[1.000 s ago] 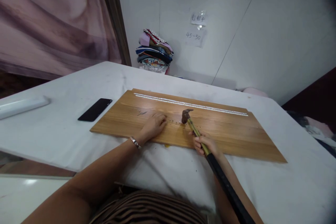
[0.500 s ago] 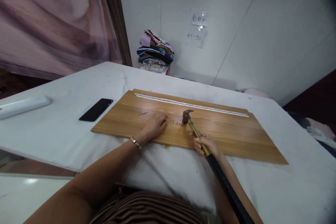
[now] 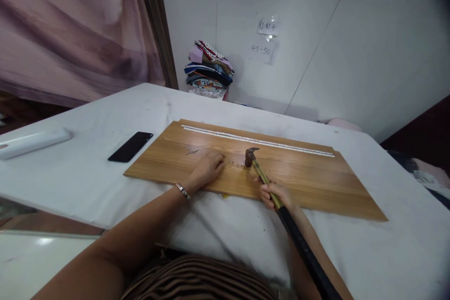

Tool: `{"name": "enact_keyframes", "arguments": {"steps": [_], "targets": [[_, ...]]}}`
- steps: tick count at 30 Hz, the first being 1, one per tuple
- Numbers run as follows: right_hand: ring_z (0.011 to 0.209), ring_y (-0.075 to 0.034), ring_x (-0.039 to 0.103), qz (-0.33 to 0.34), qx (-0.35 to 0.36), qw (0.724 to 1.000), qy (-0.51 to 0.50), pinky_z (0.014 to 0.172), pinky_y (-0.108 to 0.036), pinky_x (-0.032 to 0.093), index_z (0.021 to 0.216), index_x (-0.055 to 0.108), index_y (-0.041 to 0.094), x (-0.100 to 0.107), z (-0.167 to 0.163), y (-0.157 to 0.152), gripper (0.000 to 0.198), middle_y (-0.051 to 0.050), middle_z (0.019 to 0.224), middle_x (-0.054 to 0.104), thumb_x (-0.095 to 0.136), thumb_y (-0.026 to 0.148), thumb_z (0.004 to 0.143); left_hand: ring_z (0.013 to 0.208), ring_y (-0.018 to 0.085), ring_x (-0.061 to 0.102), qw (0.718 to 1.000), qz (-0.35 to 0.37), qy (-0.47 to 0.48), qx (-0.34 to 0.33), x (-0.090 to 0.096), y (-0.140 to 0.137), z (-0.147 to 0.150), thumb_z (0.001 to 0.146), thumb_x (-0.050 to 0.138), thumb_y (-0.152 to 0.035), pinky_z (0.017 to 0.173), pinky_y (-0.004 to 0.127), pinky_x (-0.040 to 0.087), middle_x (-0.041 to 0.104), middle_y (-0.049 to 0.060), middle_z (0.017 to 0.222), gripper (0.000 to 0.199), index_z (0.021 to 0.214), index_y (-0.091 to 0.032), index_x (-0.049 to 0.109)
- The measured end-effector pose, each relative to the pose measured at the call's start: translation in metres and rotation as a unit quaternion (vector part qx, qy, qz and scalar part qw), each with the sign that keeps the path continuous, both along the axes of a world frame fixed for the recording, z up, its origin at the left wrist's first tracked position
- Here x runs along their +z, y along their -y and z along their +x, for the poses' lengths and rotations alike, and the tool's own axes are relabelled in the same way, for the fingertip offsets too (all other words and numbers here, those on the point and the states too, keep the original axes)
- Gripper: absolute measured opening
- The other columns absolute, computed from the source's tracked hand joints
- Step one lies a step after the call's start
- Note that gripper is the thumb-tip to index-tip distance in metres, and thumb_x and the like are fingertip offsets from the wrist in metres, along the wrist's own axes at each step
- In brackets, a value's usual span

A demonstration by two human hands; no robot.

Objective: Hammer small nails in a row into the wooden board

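Observation:
A wooden board [image 3: 309, 187] lies flat before me with two white measuring strips [image 3: 260, 142] along its far side. My left hand [image 3: 208, 168] rests on the board with its fingers loosely laid down, holding nothing I can see. Just beyond it lie several loose nails [image 3: 192, 152]. My right hand [image 3: 276, 193] is closed around the handle of a claw hammer [image 3: 260, 171], well up towards the head. The rusty head is at the board beside a short row of small nail heads or holes [image 3: 233, 163]; whether it touches one is hidden.
A white-covered table [image 3: 147, 103] carries the board. To the left are a black phone [image 3: 130, 146] and a white tube-like object [image 3: 35, 143]. Folded clothes [image 3: 210, 71] are piled by the wall, under paper notes [image 3: 265, 49]. A pink curtain [image 3: 70, 23] hangs at left.
Almost nothing differs. The whole view has shifted very slightly; both hands and the hammer keep their places on the board.

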State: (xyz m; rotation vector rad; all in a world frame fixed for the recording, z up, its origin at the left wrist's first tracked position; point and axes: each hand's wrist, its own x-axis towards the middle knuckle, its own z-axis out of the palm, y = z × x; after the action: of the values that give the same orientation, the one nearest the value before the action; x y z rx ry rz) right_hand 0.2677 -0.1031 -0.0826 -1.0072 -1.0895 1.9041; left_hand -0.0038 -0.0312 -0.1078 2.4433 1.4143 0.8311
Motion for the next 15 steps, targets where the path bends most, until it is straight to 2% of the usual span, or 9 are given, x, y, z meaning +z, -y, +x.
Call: {"name": "enact_keyframes", "arguments": {"steps": [15], "targets": [[0.029,-0.006,0.037,-0.002,-0.003,1.000,0.002,0.028,-0.018,0.024,0.099,0.055,0.017,0.0028,-0.0019,0.0008,0.037,0.011,0.048,0.046,0.066,0.033,0.068,0.097,0.021,0.062,1.000,0.002,-0.003,0.002,-0.0005,-0.0001,0.0000,0.088,0.049,-0.020,0.093,0.039,0.048,0.068,0.008,0.100,0.013,0.081,-0.019,0.060]]}}
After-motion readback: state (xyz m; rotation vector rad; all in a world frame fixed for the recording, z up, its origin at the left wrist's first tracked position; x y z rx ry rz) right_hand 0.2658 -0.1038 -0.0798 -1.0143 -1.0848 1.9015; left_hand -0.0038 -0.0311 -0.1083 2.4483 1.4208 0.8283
